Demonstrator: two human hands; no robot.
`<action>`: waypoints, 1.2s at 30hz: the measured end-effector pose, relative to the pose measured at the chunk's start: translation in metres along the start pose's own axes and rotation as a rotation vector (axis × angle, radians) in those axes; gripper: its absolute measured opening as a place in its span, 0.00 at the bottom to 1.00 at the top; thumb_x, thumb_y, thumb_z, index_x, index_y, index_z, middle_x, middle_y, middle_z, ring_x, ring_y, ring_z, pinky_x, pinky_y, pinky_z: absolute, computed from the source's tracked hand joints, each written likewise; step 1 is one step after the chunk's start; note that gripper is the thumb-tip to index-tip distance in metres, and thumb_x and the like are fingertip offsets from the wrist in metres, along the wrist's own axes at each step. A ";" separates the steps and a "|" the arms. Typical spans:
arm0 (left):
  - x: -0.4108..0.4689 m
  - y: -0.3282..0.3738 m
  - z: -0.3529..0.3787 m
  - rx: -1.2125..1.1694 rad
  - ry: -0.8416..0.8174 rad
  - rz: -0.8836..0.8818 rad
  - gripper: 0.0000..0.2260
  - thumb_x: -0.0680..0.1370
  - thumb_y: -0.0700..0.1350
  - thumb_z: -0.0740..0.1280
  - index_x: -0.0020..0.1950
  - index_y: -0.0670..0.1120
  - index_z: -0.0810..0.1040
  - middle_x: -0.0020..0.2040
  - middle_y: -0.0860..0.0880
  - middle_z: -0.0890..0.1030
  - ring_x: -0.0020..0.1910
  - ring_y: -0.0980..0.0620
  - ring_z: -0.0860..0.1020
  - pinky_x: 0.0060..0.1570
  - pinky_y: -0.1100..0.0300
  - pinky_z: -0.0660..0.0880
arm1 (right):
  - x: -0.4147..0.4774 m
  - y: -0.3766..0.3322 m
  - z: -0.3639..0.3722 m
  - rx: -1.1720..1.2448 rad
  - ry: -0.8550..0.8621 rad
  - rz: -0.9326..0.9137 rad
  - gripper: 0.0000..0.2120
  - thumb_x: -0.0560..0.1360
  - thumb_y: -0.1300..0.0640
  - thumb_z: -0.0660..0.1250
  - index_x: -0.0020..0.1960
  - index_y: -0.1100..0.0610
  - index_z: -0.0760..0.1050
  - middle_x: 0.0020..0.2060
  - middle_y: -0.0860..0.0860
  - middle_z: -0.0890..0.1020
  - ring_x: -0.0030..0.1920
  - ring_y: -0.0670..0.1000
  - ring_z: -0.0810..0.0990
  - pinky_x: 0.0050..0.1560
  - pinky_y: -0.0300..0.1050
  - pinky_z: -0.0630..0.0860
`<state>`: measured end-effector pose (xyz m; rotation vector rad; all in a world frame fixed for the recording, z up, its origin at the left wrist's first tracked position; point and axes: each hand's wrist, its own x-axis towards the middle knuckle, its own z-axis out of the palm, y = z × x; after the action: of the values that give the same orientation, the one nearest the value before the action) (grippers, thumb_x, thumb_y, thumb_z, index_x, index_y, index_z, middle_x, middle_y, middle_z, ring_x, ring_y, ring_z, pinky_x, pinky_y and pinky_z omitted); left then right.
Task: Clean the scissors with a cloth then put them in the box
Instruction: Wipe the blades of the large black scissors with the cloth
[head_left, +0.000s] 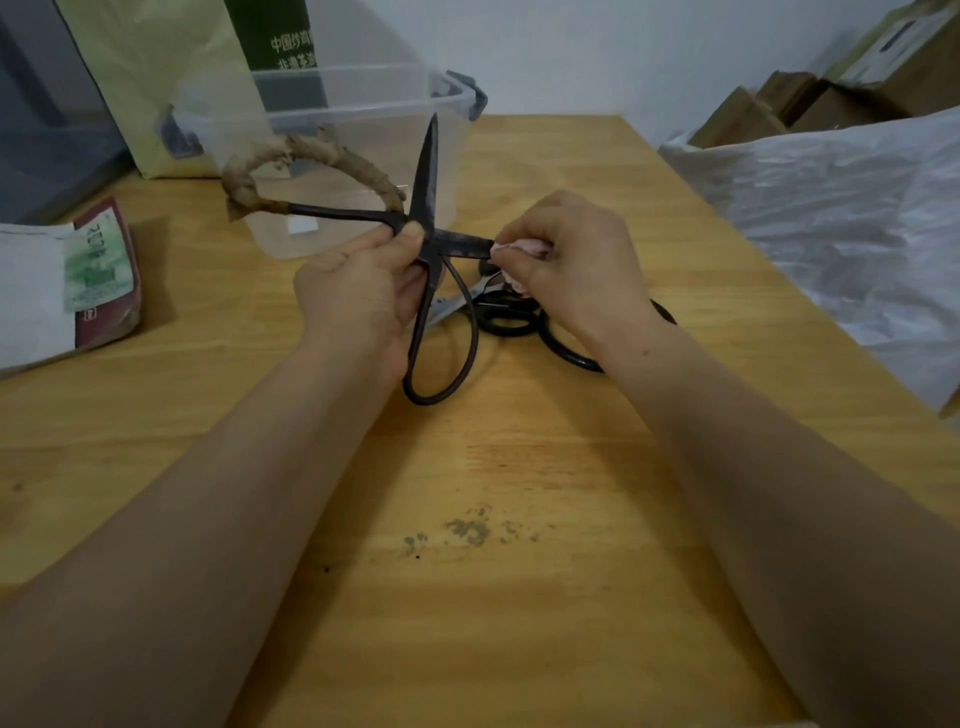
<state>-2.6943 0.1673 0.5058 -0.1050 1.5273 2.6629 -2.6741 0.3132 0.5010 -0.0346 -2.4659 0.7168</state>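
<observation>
Old dark iron scissors (429, 171) are held wide open above the table, one blade pointing up, the other pointing right. One handle loop is wrapped in brown cloth tape, the other hangs bare below. My left hand (363, 291) grips the scissors at the pivot. My right hand (566, 260) pinches a small pink cloth (519, 248) around the right-pointing blade. The clear plastic box (363, 109) stands open just behind the scissors.
A second pair of black-handled scissors (511, 312) lies on the wooden table (467, 519) under my right hand. A printed packet (72, 291) lies at the left, a paper bag (156, 78) behind the box, white plastic sheeting (857, 208) at the right.
</observation>
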 end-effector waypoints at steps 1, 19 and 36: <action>0.000 -0.001 0.000 0.005 0.000 -0.003 0.17 0.74 0.34 0.68 0.63 0.33 0.74 0.43 0.43 0.83 0.40 0.51 0.84 0.44 0.59 0.81 | 0.001 0.001 0.001 0.004 -0.014 0.012 0.07 0.74 0.57 0.68 0.50 0.56 0.82 0.50 0.52 0.79 0.49 0.50 0.78 0.51 0.44 0.74; 0.001 -0.002 0.000 -0.018 0.047 0.014 0.15 0.74 0.34 0.68 0.61 0.34 0.75 0.43 0.44 0.83 0.44 0.49 0.83 0.49 0.55 0.80 | 0.003 0.007 -0.003 -0.064 -0.010 0.080 0.06 0.77 0.57 0.65 0.46 0.55 0.81 0.53 0.50 0.81 0.54 0.49 0.78 0.53 0.44 0.74; -0.001 0.000 -0.002 -0.006 -0.004 0.051 0.16 0.74 0.34 0.69 0.61 0.34 0.75 0.44 0.43 0.84 0.43 0.49 0.83 0.46 0.59 0.80 | 0.000 0.008 -0.006 0.011 0.025 0.151 0.08 0.77 0.58 0.64 0.50 0.56 0.81 0.37 0.40 0.75 0.38 0.38 0.76 0.39 0.27 0.69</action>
<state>-2.6927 0.1657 0.5046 -0.0622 1.5407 2.7051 -2.6721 0.3232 0.5017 -0.2264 -2.4550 0.7883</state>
